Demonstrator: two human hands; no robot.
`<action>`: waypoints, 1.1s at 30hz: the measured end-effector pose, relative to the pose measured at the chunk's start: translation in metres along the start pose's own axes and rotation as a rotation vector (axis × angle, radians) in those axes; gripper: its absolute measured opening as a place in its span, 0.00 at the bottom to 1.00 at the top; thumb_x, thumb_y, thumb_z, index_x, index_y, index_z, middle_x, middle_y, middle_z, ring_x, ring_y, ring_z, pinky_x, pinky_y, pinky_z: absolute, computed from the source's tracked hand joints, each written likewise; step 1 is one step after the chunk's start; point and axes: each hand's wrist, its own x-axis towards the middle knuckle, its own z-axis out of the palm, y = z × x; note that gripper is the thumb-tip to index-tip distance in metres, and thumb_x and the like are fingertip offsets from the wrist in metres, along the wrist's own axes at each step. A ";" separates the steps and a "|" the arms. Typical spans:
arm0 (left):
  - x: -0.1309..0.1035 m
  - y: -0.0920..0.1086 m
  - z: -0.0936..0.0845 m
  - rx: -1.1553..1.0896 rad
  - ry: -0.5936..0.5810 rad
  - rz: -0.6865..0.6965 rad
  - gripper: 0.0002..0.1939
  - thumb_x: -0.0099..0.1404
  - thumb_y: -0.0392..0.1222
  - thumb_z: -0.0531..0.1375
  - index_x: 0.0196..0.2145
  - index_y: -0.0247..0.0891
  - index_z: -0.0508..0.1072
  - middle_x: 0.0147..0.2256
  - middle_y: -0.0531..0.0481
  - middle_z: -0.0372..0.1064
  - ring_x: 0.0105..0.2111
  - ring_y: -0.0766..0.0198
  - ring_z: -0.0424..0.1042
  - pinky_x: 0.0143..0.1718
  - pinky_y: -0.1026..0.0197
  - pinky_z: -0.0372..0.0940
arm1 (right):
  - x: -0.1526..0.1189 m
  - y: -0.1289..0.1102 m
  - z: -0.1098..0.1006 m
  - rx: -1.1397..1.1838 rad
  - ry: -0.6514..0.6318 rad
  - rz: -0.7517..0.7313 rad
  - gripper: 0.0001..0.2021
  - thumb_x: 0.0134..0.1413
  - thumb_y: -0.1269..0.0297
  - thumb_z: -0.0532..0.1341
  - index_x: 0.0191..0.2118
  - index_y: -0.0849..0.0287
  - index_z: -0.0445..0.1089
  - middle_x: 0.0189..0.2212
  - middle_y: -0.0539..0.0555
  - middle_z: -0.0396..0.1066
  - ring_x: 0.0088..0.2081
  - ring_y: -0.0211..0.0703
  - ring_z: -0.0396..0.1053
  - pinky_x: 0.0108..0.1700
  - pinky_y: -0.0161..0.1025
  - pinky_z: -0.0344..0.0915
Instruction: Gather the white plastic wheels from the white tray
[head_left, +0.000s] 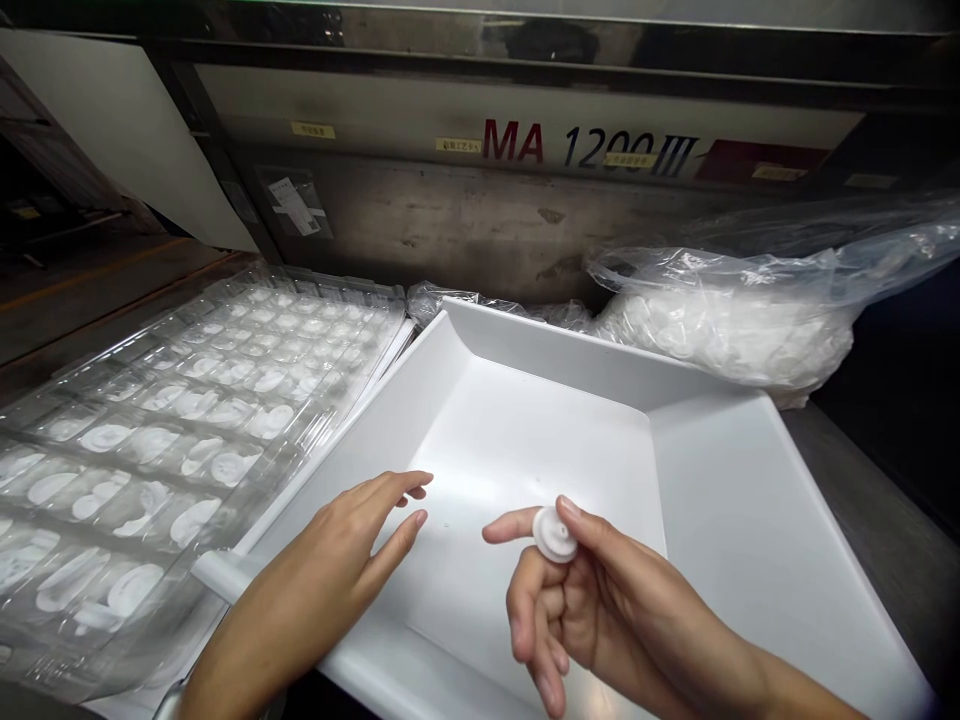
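White tray, right hand pinching disc

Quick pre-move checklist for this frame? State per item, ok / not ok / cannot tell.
1. Part held: ok. The right hand pinches the small white round part between thumb and forefinger.
2. Left hand free: ok. The left hand is open and flat over the near left edge of the white bin, holding nothing.
3. Bin floor free of parts: ok, none visible inside.
4. Clear blister tray within reach: ok, it lies left of the bin, against its left wall.
5. Free tray pocket: cannot tell; the near pockets show white parts, glare hides the rest.
6. Part free of defects: cannot tell, too small to judge.
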 end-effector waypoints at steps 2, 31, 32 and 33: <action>0.000 0.000 0.000 0.003 0.002 0.000 0.18 0.71 0.62 0.45 0.55 0.64 0.59 0.56 0.63 0.64 0.58 0.65 0.62 0.58 0.52 0.59 | 0.000 0.000 0.000 0.002 0.012 0.004 0.27 0.72 0.51 0.40 0.50 0.64 0.70 0.31 0.59 0.75 0.26 0.36 0.73 0.32 0.34 0.61; -0.001 -0.005 0.001 -0.050 -0.074 -0.105 0.19 0.70 0.60 0.46 0.57 0.60 0.59 0.56 0.56 0.64 0.55 0.58 0.65 0.56 0.49 0.61 | 0.001 0.002 -0.009 -0.423 0.091 0.065 0.25 0.71 0.49 0.41 0.49 0.57 0.70 0.23 0.46 0.54 0.26 0.37 0.47 0.32 0.39 0.47; -0.004 -0.007 0.002 -0.051 -0.075 -0.115 0.19 0.70 0.60 0.47 0.57 0.60 0.59 0.55 0.56 0.65 0.54 0.58 0.66 0.55 0.50 0.62 | 0.002 0.001 -0.011 -0.540 0.101 0.089 0.25 0.71 0.48 0.41 0.48 0.55 0.69 0.24 0.46 0.54 0.27 0.38 0.48 0.34 0.40 0.48; -0.007 -0.008 0.004 -0.050 -0.076 -0.124 0.19 0.70 0.60 0.47 0.57 0.60 0.59 0.55 0.55 0.65 0.53 0.58 0.67 0.54 0.51 0.64 | 0.003 0.000 -0.013 -0.644 0.106 0.109 0.25 0.71 0.47 0.41 0.48 0.54 0.69 0.25 0.46 0.54 0.28 0.38 0.50 0.35 0.40 0.50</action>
